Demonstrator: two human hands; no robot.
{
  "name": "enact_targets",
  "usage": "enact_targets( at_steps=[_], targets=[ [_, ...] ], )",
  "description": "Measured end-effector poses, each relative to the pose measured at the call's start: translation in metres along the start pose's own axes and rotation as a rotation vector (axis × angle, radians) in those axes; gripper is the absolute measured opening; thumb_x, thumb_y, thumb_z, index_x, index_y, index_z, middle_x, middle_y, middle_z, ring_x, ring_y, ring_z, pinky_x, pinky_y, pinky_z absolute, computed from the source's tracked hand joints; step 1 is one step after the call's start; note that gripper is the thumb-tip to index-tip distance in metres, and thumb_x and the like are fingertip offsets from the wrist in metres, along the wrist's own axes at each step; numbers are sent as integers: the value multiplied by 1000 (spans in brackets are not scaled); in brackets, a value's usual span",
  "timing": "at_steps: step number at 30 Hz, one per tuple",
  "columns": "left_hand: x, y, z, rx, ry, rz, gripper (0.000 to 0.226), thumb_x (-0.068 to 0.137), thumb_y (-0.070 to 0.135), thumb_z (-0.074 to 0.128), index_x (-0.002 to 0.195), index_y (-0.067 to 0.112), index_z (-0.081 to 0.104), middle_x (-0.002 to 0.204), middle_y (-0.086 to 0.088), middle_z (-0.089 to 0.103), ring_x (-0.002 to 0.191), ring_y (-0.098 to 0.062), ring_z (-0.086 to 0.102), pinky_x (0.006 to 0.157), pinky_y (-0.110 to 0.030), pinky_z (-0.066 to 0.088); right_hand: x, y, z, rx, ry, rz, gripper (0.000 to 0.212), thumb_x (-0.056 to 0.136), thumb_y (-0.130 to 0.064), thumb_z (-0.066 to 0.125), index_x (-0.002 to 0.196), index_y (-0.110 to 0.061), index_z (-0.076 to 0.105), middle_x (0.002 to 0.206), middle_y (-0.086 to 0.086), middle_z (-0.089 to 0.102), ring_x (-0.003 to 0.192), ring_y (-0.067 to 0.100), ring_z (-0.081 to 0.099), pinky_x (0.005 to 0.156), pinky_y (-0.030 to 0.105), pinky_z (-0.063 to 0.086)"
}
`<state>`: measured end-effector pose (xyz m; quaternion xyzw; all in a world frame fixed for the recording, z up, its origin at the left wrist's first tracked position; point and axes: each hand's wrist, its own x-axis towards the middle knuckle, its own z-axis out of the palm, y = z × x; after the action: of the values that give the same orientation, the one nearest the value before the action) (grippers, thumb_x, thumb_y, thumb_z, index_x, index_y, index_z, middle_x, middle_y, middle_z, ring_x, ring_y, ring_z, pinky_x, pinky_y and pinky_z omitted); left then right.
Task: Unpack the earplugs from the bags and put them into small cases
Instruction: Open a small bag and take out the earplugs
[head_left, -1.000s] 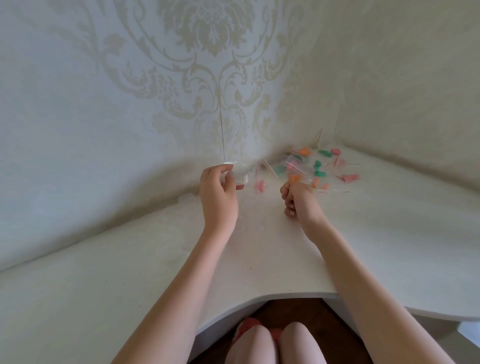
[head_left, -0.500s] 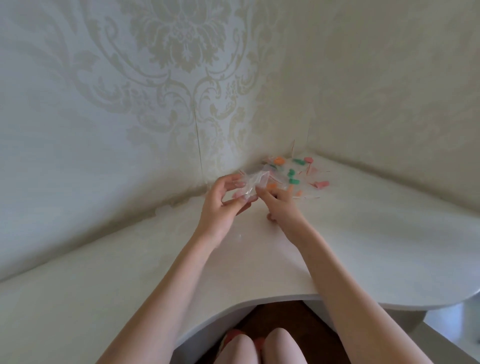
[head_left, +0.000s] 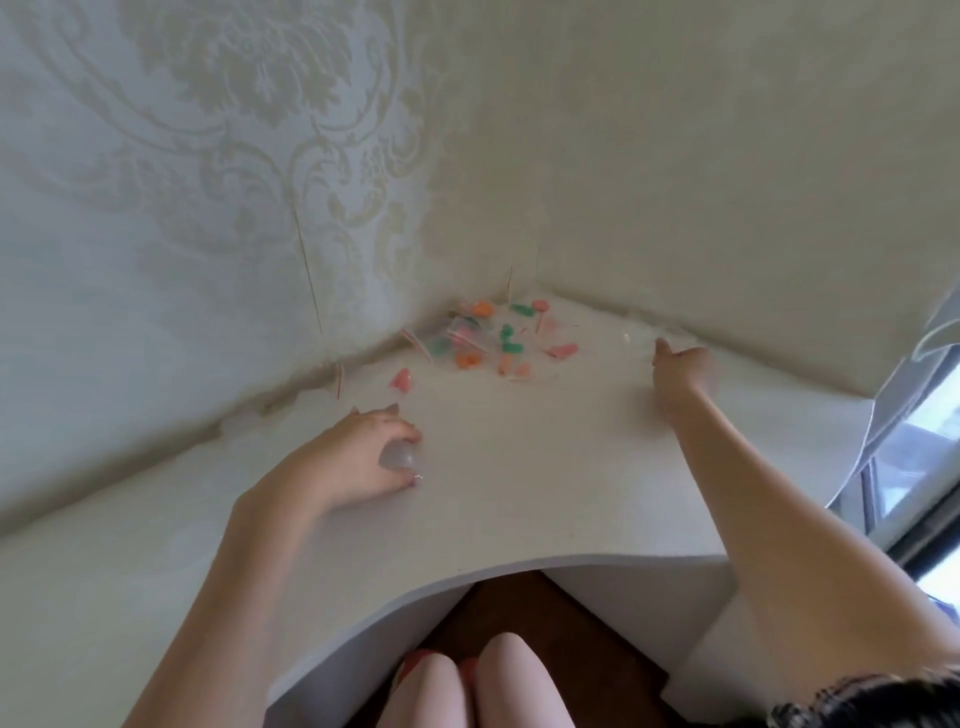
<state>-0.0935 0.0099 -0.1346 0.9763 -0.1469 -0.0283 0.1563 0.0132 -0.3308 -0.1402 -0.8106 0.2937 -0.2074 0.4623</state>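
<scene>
a: what does the head view show?

b: a white desk (head_left: 519, 493) pushed into a corner where two walls meet. one wall (head_left: 182, 182) has a big swirly pattern on it.

a: where are the earplugs?

b: way back in the corner there is a pile of little clear bags (head_left: 493, 340). the earplugs inside are orange, green and pink. one pink earplug (head_left: 401, 380) lies by itself, a bit left of the pile and nearer to the person.

a: what is the left hand doing?

b: the left hand (head_left: 358, 457) rests low on the desk. its grip is curled around a small round cloudy case (head_left: 399, 458). the thumb and fingers wrap it. the case is near the lone pink earplug but not touching it.

a: and the right hand?

b: the right hand (head_left: 683, 364) is stretched far out to the right of the pile, close to the other wall. it looks blurry. one finger points forward and the others are bent. i cannot tell if its grip is on anything. there is something small and clear on the desk just past its fingertip, too faint to name.

a: anything else?

b: the person's knees (head_left: 467, 686) show under the curved edge of the desk. a window frame (head_left: 914, 452) sits at the far right.
</scene>
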Motion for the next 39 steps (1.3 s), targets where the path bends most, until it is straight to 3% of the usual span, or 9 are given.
enact_targets(
  at_steps=[5,10,15,19,24,28,31,35,39],
  targets=[
    [2,-1,2,-49,75,-11,40,93,21,58,133,23,53,158,3,16,144,-25,18,115,-29,14,-6,-12,-7,88,-5,85,38,102,-14,31,130,5,47,132,24,52,122,35,49,97,36,40],
    [6,19,11,-401,415,125,37,87,9,65,123,19,59,134,-1,54,137,-13,37,100,-25,40,-44,-13,5,245,55,-70,35,92,0,29,123,-7,44,112,13,54,102,29,52,78,31,38],
    [14,41,27,-595,494,106,52,73,11,80,112,25,49,111,1,54,92,-11,57,70,-17,50,-111,-29,24,382,-281,-424,39,88,9,31,108,-15,53,72,-3,52,64,7,46,53,16,35],
    [18,40,30,-645,550,51,51,67,7,83,105,21,52,102,1,61,87,-7,60,67,-17,51,-144,-32,50,279,-666,-535,23,100,-9,37,100,-16,60,68,-5,44,57,3,39,53,14,32],
    [15,33,35,-682,529,-6,50,68,4,81,105,20,53,104,3,61,86,-8,60,63,-8,46,-139,-27,56,19,-418,-618,24,93,-15,50,115,-18,57,66,1,49,62,17,47,56,28,36],
    [15,33,37,-688,515,-9,44,71,3,79,104,17,55,104,14,54,89,-11,60,62,-9,45,-104,-23,38,-347,-200,-513,38,93,-18,45,130,-22,52,117,8,65,107,30,59,72,31,42],
    [15,35,37,-712,495,-1,41,73,4,78,102,19,54,105,15,58,77,2,58,63,-8,43,-75,-11,26,-511,-202,-383,30,91,-17,44,117,-11,59,117,14,63,111,34,55,75,31,42],
    [19,37,41,-779,463,15,35,75,-1,75,101,13,56,110,-2,65,84,34,42,66,-12,46,-53,-6,18,-486,-165,-295,31,91,-16,44,120,-8,55,119,18,59,115,34,52,76,32,42],
    [23,35,43,-911,455,-38,35,76,-2,74,108,3,60,107,-13,66,69,37,42,66,0,40,-64,-4,18,-286,-109,-266,35,92,-19,46,127,-15,45,102,12,63,95,32,60,67,30,38]
  ],
)
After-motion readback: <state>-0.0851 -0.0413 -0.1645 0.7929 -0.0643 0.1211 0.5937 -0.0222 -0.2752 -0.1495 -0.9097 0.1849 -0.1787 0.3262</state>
